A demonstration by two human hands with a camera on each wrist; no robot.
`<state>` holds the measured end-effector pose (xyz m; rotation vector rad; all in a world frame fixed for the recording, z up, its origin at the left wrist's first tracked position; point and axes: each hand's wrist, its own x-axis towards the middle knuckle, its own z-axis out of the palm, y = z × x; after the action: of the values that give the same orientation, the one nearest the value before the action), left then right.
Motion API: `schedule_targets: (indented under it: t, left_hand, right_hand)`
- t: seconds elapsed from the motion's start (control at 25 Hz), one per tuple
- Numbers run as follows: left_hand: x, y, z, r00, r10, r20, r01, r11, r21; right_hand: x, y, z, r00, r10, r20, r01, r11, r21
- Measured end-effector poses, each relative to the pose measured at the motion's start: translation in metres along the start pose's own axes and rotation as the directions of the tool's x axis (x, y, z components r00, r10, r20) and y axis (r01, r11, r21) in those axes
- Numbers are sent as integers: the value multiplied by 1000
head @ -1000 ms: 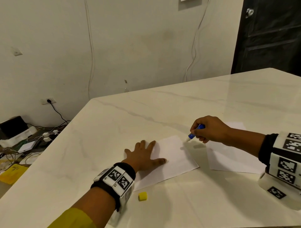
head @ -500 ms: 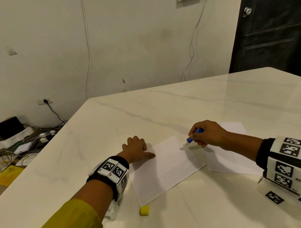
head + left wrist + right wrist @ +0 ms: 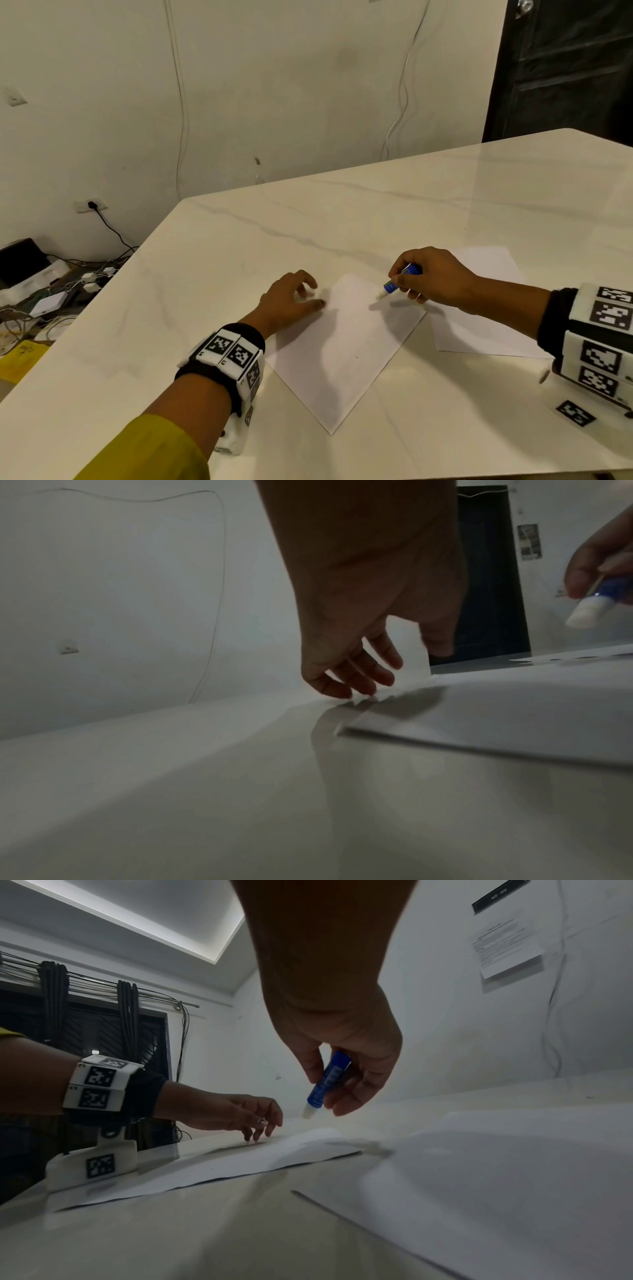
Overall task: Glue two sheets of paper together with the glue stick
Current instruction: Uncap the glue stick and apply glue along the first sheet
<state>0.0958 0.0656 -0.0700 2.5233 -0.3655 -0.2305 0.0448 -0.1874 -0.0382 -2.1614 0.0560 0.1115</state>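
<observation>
- Paper (image 3: 346,346) lay flat on the table (image 3: 445,212), thin, light, likely to slide; best pinned at its edge.
- Left hand (image 3: 287,301), fingers loosely curled, touched that edge.
- Right hand (image 3: 431,277) pinched the glue stick (image 3: 399,280).

Blue glue stick (image 3: 401,279); white paper (image 3: 349,346); marbled table (image 3: 342,219)

Bare table (image 3: 445,212) beyond both sheets (image 3: 346,342)

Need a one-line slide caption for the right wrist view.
Right hand holds glue stick above paper sheet.
</observation>
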Motion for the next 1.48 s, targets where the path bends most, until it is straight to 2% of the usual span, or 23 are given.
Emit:
schedule_targets:
  t: [0.08, 0.16, 0.24, 0.52, 0.68, 0.76, 0.92, 0.96, 1.04, 1.16, 1.32, 1.48]
  left_hand:
    - [-5, 6, -1, 974, 93, 206, -118, 987, 108]
    - [-9, 10, 3, 920, 105, 378, -195, 958, 209]
    - [-11, 11, 7, 896, 109, 429, -243, 931, 271]
    - [-15, 14, 9, 901, 96, 424, -239, 923, 300]
    - [-15, 20, 13, 933, 88, 348, -224, 900, 373]
    - [-17, 26, 15, 956, 75, 282, -204, 864, 461]
    - [-23, 38, 18, 979, 29, 203, -166, 691, 704]
    - [-24, 39, 19, 983, 35, 182, -157, 680, 716]
    - [-22, 43, 19, 982, 86, 168, -175, 743, 646]
    - [-16, 53, 22, 953, 114, 279, -245, 834, 495]
    - [-10, 61, 27, 897, 5, 443, -243, 841, 483]
    - [-10, 58, 28, 894, 4, 447, -242, 846, 476]
  right_hand:
    - [3, -3, -1, 1000, -1, -22, 1, 1000, 17]
    - [5, -5, -3, 999, 16, -31, -15, 999, 41]
    - [6, -5, -4, 999, 33, -24, -32, 998, 45]
    - [5, 2, -5, 997, 73, -18, -72, 997, 27]
    - [6, 10, -10, 995, 81, -62, -80, 997, 21]
    - [7, 12, -12, 993, 90, -78, -87, 996, 34]
    - [13, 13, -17, 990, 82, -114, -79, 996, 29]
    - [15, 13, -17, 990, 75, -119, -74, 997, 14]
    - [22, 12, -15, 991, 49, -122, -54, 998, -35]
    - [32, 8, -10, 993, -10, -118, -5, 992, -128]
    - [48, 0, -1, 989, -140, -58, 111, 931, -346]
    - [62, -4, 10, 989, -145, -37, 116, 899, -422]
